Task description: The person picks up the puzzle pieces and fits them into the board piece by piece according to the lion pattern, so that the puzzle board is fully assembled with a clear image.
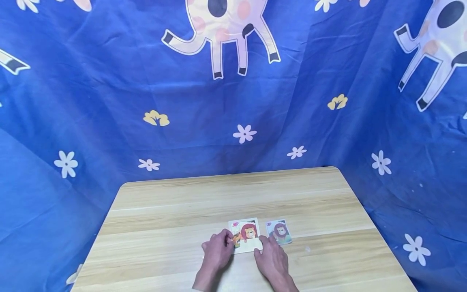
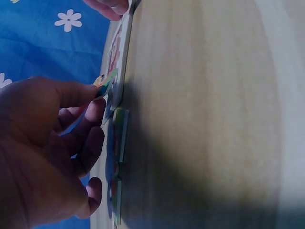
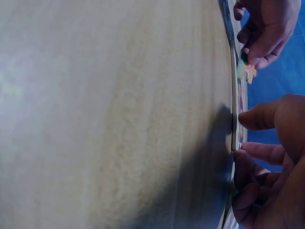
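A white puzzle board (image 1: 247, 248) lies on the table with a partly filled lion picture (image 1: 249, 231). My left hand (image 1: 219, 248) pinches a small orange and green puzzle piece (image 3: 247, 71) between thumb and index finger, just above the board's left side. On the board's near right corner, my right hand (image 1: 271, 257) holds its edge with thumb and fingers. To the right lies a lion picture card (image 1: 280, 232), its lower left partly covered by my right fingers. Beneath my left hand, loose puzzle pieces (image 2: 121, 136) lie flat, mostly hidden in the head view.
The wooden table (image 1: 164, 227) has rounded far corners. A blue curtain (image 1: 219, 101) with animal and flower prints hangs behind it and along both sides.
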Demonstrator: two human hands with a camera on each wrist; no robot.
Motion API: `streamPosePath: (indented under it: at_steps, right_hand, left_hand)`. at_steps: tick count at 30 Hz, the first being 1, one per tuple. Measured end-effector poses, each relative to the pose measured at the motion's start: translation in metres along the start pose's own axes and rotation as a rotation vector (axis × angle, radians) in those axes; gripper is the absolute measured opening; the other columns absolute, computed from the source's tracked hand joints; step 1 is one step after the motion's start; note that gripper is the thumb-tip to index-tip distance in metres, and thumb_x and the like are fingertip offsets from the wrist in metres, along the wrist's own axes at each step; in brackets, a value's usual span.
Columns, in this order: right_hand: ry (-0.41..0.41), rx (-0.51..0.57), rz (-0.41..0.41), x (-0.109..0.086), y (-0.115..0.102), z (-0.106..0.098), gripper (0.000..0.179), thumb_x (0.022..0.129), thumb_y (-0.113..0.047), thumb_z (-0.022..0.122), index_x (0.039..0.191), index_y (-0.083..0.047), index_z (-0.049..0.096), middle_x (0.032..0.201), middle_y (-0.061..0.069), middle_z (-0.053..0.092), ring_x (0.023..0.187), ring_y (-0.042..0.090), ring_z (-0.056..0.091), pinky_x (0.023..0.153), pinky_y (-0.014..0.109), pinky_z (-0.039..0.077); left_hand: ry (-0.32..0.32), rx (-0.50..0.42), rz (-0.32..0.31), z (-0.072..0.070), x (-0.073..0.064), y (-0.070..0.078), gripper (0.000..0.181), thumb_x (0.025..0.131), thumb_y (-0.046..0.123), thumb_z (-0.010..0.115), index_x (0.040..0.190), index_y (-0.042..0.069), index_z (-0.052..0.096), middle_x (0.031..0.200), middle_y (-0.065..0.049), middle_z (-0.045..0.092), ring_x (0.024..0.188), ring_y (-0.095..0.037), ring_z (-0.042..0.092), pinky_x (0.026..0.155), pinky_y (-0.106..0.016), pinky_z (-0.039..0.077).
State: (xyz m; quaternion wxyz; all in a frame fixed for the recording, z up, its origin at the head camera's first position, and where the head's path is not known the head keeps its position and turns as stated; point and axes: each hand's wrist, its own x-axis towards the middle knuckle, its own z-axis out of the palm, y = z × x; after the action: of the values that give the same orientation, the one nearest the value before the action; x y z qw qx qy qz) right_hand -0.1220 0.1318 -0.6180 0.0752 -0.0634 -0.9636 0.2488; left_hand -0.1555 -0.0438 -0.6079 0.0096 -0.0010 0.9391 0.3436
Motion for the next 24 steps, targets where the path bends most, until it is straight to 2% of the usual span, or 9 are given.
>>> streamPosePath:
  at_steps: [5,10,14,18,24]
  right_hand:
    - [-0.009,-0.003,-0.002,-0.0003,-0.0003,-0.0006,0.039,0.073,-0.022,0.075,0.111,-0.015,0.070,0.083,0.001,0.059,0.063,0.017,0.058,0.051,0.033,0.042]
    - [-0.028,-0.005,0.000,-0.0002,-0.0006,-0.0010,0.040,0.074,-0.022,0.075,0.112,-0.014,0.070,0.083,0.001,0.059,0.062,0.016,0.056,0.050,0.031,0.041]
    - [-0.033,-0.011,0.005,0.0005,-0.0009,-0.0013,0.040,0.074,-0.022,0.075,0.113,-0.014,0.069,0.084,0.002,0.060,0.063,0.017,0.057,0.051,0.032,0.042]
    - [-0.033,-0.020,0.005,0.0010,-0.0014,-0.0014,0.040,0.074,-0.023,0.075,0.113,-0.014,0.069,0.085,0.003,0.061,0.065,0.019,0.059,0.052,0.035,0.044]
    - [-0.039,-0.029,0.009,0.0010,-0.0025,-0.0015,0.039,0.074,-0.023,0.076,0.112,-0.014,0.070,0.087,0.003,0.062,0.067,0.021,0.061,0.053,0.036,0.046]
  left_hand:
    - [0.012,0.024,0.000,0.0025,-0.0009,-0.0021,0.012,0.077,0.015,0.066,0.087,0.022,0.065,0.071,0.014,0.055,0.075,-0.010,0.045,0.074,-0.041,0.026]
    - [0.029,0.062,0.017,0.0023,-0.0029,-0.0020,0.015,0.077,0.022,0.071,0.091,0.022,0.067,0.082,0.009,0.058,0.084,-0.013,0.049,0.076,-0.042,0.028]
    - [0.038,0.105,0.077,0.0015,-0.0047,-0.0024,0.026,0.075,0.027,0.073,0.101,0.023,0.069,0.092,0.006,0.059,0.090,-0.016,0.050,0.078,-0.045,0.028]
    - [0.043,0.160,0.148,0.0009,-0.0056,-0.0023,0.033,0.074,0.028,0.075,0.106,0.024,0.070,0.093,0.006,0.058,0.089,-0.015,0.048,0.080,-0.048,0.028]
    - [0.029,0.190,0.153,0.0017,-0.0058,-0.0032,0.034,0.073,0.030,0.076,0.107,0.026,0.071,0.093,0.007,0.055,0.088,-0.015,0.046,0.082,-0.050,0.028]
